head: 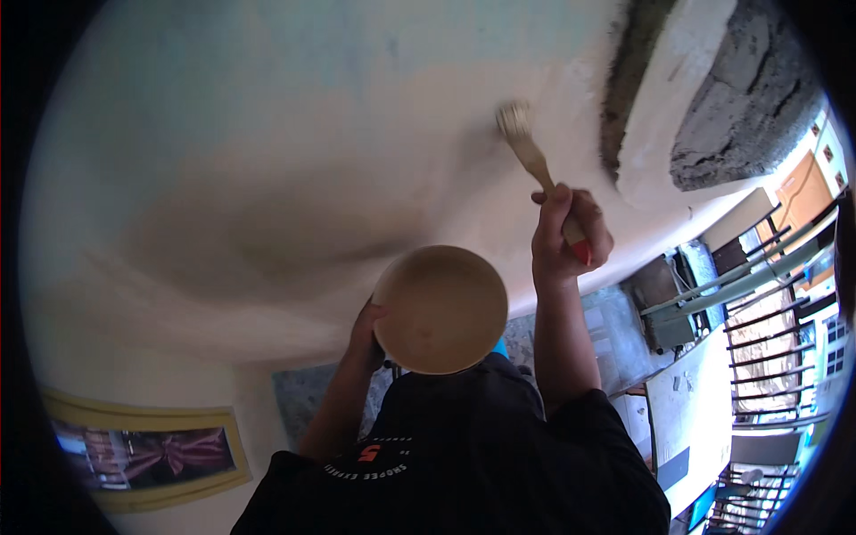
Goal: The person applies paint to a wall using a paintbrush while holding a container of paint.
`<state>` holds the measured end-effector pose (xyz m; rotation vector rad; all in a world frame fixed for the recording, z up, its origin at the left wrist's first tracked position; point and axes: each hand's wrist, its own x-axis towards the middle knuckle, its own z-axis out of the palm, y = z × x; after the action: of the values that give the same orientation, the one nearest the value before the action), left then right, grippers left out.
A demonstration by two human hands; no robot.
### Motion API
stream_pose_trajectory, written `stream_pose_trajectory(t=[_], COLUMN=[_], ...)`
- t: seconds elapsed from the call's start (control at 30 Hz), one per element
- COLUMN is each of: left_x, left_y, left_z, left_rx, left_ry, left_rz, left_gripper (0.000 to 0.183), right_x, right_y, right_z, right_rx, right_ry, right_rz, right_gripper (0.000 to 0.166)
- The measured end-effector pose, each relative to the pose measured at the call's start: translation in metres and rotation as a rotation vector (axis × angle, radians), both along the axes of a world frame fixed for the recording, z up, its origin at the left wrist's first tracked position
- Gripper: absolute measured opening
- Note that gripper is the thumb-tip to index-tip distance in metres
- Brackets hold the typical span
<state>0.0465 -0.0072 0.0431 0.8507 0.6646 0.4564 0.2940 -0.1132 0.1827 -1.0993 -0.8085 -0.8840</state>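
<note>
My right hand grips the handle of a flat paintbrush, which has a red end. Its pale bristles point up toward the wall; whether they touch it I cannot tell. The wall surface is cream and peach low down and pale green higher up. With my left hand I hold a round bowl by its left rim, in front of my chest. The inside of the bowl is cream-coloured, and its contents are hard to make out.
At upper right the wall has rough grey patches of bare masonry beside a pale strip. A yellow-framed window with a tied curtain is at lower left. To the right are a white table and dark metal bars.
</note>
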Motion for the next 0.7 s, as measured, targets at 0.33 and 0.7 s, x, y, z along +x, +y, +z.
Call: stream_pose_trajectory(t=[0.33, 0.7], left_x=[-0.049, -0.053], left_y=[-0.003, -0.007], left_z=[0.002, 0.0], left_rx=[-0.002, -0.028], left_ry=[-0.069, -0.013], left_rz=[-0.001, 0.005], left_gripper=[0.065, 0.065], right_x=[-0.05, -0.027], right_y=[-0.048, -0.008], right_z=[-0.157, 0.019], right_rx=[-0.467, 0.084], right_ry=[0.342, 0.084], right_rz=[0.034, 0.06], right_gripper=[0.014, 0.011])
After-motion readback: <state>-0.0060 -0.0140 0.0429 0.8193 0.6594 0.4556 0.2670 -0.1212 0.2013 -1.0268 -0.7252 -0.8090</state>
